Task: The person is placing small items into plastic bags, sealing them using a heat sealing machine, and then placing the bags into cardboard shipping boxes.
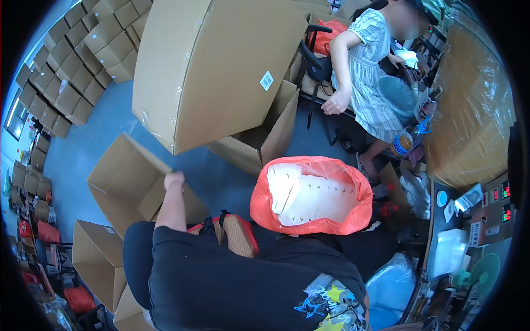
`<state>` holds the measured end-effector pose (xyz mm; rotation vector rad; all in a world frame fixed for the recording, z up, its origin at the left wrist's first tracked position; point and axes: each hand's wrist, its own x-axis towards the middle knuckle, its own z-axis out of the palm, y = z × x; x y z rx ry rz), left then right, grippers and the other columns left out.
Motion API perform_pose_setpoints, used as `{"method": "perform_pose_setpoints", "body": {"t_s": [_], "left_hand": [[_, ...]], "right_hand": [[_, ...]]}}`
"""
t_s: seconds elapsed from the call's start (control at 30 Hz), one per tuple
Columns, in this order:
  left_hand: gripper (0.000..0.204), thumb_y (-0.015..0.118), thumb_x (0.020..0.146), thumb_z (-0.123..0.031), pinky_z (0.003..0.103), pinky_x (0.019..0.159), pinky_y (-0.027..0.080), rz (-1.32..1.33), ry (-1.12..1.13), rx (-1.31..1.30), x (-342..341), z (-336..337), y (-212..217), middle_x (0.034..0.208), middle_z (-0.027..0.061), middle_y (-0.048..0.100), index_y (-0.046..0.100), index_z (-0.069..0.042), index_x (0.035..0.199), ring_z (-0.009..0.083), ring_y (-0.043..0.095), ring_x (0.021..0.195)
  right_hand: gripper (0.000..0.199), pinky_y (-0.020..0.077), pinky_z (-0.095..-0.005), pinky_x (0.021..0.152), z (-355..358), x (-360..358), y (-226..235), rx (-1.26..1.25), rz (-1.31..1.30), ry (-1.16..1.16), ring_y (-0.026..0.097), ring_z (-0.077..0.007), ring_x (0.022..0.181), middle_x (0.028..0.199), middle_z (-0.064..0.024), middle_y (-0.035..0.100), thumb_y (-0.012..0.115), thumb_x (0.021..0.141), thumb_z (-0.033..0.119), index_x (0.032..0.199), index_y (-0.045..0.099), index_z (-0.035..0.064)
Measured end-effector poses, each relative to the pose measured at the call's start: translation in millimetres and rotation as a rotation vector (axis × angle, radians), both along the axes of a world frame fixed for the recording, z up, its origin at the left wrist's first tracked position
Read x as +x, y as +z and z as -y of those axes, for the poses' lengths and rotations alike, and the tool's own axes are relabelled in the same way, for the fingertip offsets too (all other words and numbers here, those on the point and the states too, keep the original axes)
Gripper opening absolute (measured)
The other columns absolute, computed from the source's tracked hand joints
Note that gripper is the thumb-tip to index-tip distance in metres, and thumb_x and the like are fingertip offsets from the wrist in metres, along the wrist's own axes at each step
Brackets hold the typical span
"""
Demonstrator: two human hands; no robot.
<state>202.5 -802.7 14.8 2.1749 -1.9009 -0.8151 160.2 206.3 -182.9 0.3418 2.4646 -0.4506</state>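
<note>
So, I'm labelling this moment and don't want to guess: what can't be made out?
In the head view:
Right hand: behind the black shirt or past the edge, unclear which.
Left hand: fingertips hidden by the hand itself, at the open carton.
Red bag: anything beneath the white pieces.

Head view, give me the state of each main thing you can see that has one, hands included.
Left hand: grip closed on a box's rim
Box at left hand: open, tilted
Red bag: open, holding white pieces
Large box: tilted
Digital display: lit
Green fan: running or off, unclear
Right hand: out of view
</note>
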Motion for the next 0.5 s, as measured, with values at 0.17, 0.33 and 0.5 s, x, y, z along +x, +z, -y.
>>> {"method": "perform_pose_setpoints", "body": {"t_s": [0.17, 0.33, 0.5], "left_hand": [[0.053, 0.052, 0.095, -0.043, 0.04, 0.072, 0.054, -0.257, -0.061, 0.121, -89, -11, 40, 0.107, 0.0129, 0.073, 0.059, -0.004, 0.13, 0.0252, 0.07, 0.087], [0.06, 0.053, 0.096, -0.048, 0.042, 0.09, 0.051, -0.189, -0.467, 0.121, -111, -6, 18, 0.139, 0.0115, 0.053, 0.046, -0.013, 0.144, 0.0278, 0.056, 0.12], [0.057, 0.058, 0.093, -0.044, 0.045, 0.101, 0.048, 0.798, -0.907, -0.18, -184, -122, 84, 0.151, 0.0085, 0.048, 0.051, -0.019, 0.144, 0.0306, 0.05, 0.136]], "right_hand": [[0.042, 0.045, -0.0478, 0.093, 15, -4, 24, -0.287, 0.033, -0.172, 0.058, -0.0443, 0.112, 0.117, -0.031, 0.062, 0.045, 0.097, 0.032, 0.112, 0.064, -0.0028], [0.043, 0.0457, -0.0486, 0.093, 53, -22, 39, -0.265, -0.005, -0.166, 0.058, -0.0454, 0.11, 0.117, -0.03, 0.062, 0.046, 0.098, 0.033, 0.113, 0.064, -0.0022], [0.04, 0.0481, -0.051, 0.091, 61, 23, 41, 0.008, -0.253, 0.222, 0.06, -0.0468, 0.106, 0.114, -0.0265, 0.062, 0.051, 0.1, 0.036, 0.122, 0.062, 0.0049]]}}
